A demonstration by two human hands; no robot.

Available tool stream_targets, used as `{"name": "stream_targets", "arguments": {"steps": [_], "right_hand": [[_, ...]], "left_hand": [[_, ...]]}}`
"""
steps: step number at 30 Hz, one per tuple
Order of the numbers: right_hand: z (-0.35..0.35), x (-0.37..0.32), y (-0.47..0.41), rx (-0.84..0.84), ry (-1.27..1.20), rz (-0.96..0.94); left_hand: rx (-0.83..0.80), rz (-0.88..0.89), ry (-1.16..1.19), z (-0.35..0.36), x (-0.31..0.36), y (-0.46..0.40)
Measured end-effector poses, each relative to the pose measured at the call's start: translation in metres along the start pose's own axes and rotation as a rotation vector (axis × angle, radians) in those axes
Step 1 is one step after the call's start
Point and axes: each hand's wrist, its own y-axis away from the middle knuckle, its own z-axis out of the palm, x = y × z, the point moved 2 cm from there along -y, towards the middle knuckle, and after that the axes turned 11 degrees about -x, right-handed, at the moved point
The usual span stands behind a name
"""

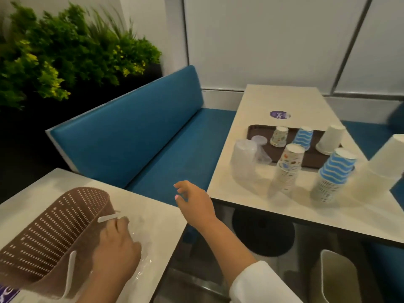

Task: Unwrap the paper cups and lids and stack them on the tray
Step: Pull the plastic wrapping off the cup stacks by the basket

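Observation:
A brown tray [253, 130] lies on the right table, carrying short upturned cup stacks: patterned [279, 136], blue-striped [303, 137] and white [330, 138], plus a small pile of clear lids [259, 139]. In front of the tray stand taller stacks: clear lids [243, 162], patterned cups [288, 169], blue-striped cups [332, 178] and white cups [380, 169]. My left hand [115, 246] presses on clear plastic wrap [142, 259] on the near left table beside a brown basket. My right hand [194, 200] hovers open over the gap between the tables, holding nothing.
A brown perforated basket [48, 235] with white handles lies tipped on the near table [153, 217]. A blue bench [135, 136] runs between the tables. A pale bin [336, 278] stands on the floor under the right table [247, 189]. Plants [65, 53] fill the back left.

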Motion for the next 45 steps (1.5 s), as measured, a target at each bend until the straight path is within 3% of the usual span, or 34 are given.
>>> {"name": "stream_targets", "arguments": {"steps": [6,11,17,22,28,34,36,38,41,45], "right_hand": [[-0.063,0.044,0.007,0.346,-0.217,0.163],[-0.111,0.096,0.005,0.507,-0.345,0.410],[-0.146,0.143,-0.019,0.471,-0.447,0.539],[-0.160,0.162,-0.048,0.369,-0.520,0.493],[-0.156,0.176,-0.074,0.238,-0.490,0.421],[-0.153,0.182,-0.080,0.229,-0.812,0.708],[-0.154,0.185,-0.082,0.184,-0.749,0.744],[-0.155,0.190,-0.085,0.246,-0.677,0.712],[-0.154,0.194,-0.090,0.366,-0.720,0.698],[-0.146,0.202,-0.094,0.463,-1.127,0.728]], "left_hand": [[-0.022,0.253,0.357,-0.006,0.100,-0.037],[-0.147,0.361,0.735,-0.006,0.190,-0.077],[-0.239,0.423,0.930,-0.008,0.281,-0.132],[-0.355,0.283,1.084,-0.002,0.325,-0.176],[-0.461,0.273,1.059,0.022,0.333,-0.199],[-0.536,0.347,0.995,0.021,0.322,-0.222],[-0.581,0.388,0.987,0.020,0.320,-0.226],[-0.597,0.403,0.988,0.020,0.321,-0.230],[-0.462,0.411,0.979,0.017,0.322,-0.231],[-0.293,0.414,0.957,0.013,0.323,-0.231]]}}
